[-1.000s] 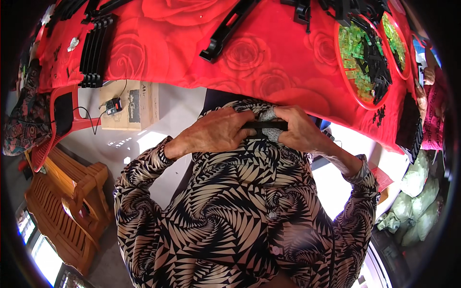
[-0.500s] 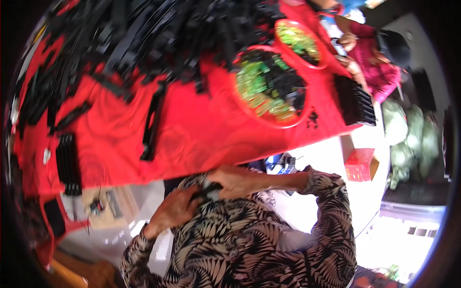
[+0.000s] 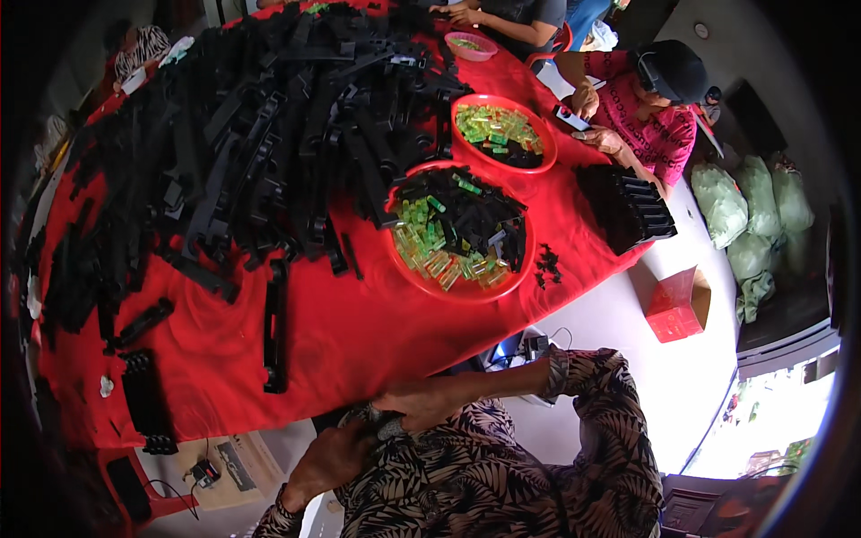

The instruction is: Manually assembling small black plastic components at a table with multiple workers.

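Note:
My left hand [image 3: 330, 462] and my right hand [image 3: 421, 403] meet low in front of my body, just off the near edge of the red-covered table. Both have curled fingers. Something small and greyish [image 3: 389, 429] shows between them, but I cannot make out what it is. The nearest thing on the cloth is a long, narrow black plastic piece [image 3: 275, 332] lying by itself. Farther off, a red basin [image 3: 526, 269] contains small yellow-green clear tubes [image 3: 426, 235] and small black parts [image 3: 475, 211].
A large heap of black plastic pieces [image 3: 242, 152] covers the far left. Stacked black pieces lie at the left [image 3: 148, 403] and right [image 3: 632, 211] edges. A second red basin [image 3: 549, 157] stands behind. Across the table a person in pink [image 3: 650, 117] works; a red box [image 3: 677, 305] sits on the floor.
The view has shifted: the table and basins appear lower, with more of the far side showing. My hands remain together, slightly lower in the picture.

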Motion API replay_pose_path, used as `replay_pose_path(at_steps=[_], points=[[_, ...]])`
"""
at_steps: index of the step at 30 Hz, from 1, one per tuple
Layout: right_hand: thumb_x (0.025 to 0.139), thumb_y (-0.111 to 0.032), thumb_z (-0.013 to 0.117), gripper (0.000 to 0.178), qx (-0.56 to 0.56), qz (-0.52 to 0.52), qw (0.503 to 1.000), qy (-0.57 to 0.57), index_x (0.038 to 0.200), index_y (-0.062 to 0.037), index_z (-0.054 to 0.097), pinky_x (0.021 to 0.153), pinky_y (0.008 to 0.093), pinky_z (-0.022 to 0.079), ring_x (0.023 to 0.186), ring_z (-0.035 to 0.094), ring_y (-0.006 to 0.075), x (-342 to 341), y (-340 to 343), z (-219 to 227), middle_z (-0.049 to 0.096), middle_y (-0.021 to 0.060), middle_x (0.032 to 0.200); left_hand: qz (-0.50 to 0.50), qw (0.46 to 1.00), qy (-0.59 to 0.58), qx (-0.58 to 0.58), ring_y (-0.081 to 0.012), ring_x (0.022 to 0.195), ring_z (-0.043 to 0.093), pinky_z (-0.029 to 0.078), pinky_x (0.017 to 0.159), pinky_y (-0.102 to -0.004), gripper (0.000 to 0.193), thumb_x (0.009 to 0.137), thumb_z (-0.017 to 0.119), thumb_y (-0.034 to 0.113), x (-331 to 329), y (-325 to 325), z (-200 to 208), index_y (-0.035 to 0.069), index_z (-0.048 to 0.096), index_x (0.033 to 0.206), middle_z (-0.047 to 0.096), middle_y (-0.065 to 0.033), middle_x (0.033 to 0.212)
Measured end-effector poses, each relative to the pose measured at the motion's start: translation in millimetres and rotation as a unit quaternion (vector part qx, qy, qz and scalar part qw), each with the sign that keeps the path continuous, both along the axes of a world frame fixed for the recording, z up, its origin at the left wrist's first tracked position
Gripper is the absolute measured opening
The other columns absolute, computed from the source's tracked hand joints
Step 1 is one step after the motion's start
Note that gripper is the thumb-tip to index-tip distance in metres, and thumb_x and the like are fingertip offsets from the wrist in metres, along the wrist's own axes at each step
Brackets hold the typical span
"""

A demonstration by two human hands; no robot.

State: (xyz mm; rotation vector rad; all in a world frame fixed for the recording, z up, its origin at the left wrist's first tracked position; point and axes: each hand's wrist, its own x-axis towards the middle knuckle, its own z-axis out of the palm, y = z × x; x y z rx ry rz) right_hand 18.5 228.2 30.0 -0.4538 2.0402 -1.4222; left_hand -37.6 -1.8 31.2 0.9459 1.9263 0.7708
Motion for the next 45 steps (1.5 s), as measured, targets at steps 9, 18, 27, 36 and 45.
replay_pose_path(at_steps=[9,18,27,36,45], points=[[0.067,-0.002,0.057,0.032,0.038,0.011,0.992,0.116,0.098,0.0078,0.054,0.068,0.0455,0.05,0.08,0.065,0.0403,10.8,0.5,-46.8,0.062,0.0269,0.083,-0.048,0.998,0.026,0.04,-0.0451,0.091,0.062,0.051,0.075,-0.0485,0.032,0.089,0.057,0.015,2.2,13.9,13.2,0.005,0.055,0.119,0.063,-0.026,0.102],[0.069,-0.003,0.059,0.036,0.039,0.004,0.999,0.015,0.104,0.0034,0.056,0.08,0.0443,0.049,0.096,0.062,0.04,14.6,-4.8,-29.2,0.062,0.0247,0.1,-0.004,0.999,-0.025,-0.036,-0.0501,0.093,0.06,0.048,0.078,-0.055,0.035,0.091,0.054,0.021,8.8,5.7,-0.2,0.003,0.052,0.121,0.064,-0.0313,0.094],[0.062,0.0,0.054,0.025,0.076,-0.011,0.995,0.059,0.086,0.0036,0.056,0.071,0.0496,0.046,0.083,0.06,0.0454,20.7,0.7,-28.6,0.061,0.0248,0.082,0.024,0.999,0.031,0.006,-0.0492,0.073,0.061,0.046,0.067,-0.0565,0.026,0.092,0.053,0.018,30.2,9.7,-11.3,-0.004,0.053,0.105,0.059,-0.0301,0.069],[0.066,-0.004,0.057,0.021,0.077,-0.011,0.997,0.026,0.085,0.0047,0.054,0.066,0.049,0.046,0.075,0.061,0.0448,11.6,2.8,-28.2,0.059,0.0267,0.075,0.034,0.997,0.076,-0.001,-0.0482,0.069,0.06,0.047,0.065,-0.0566,0.028,0.091,0.056,0.022,25.2,8.5,-12.9,-0.004,0.057,0.1,0.058,-0.0288,0.067],[0.068,-0.009,0.064,0.025,0.122,-0.001,0.989,0.078,0.087,0.0031,0.053,0.067,0.0454,0.047,0.073,0.061,0.0381,9.5,-1.2,-25.7,0.06,0.0238,0.078,0.034,0.995,0.083,-0.046,-0.0491,0.076,0.064,0.05,0.067,-0.0582,0.031,0.09,0.059,0.028,24.1,8.7,-1.9,0.002,0.058,0.107,0.062,-0.0293,0.073]])
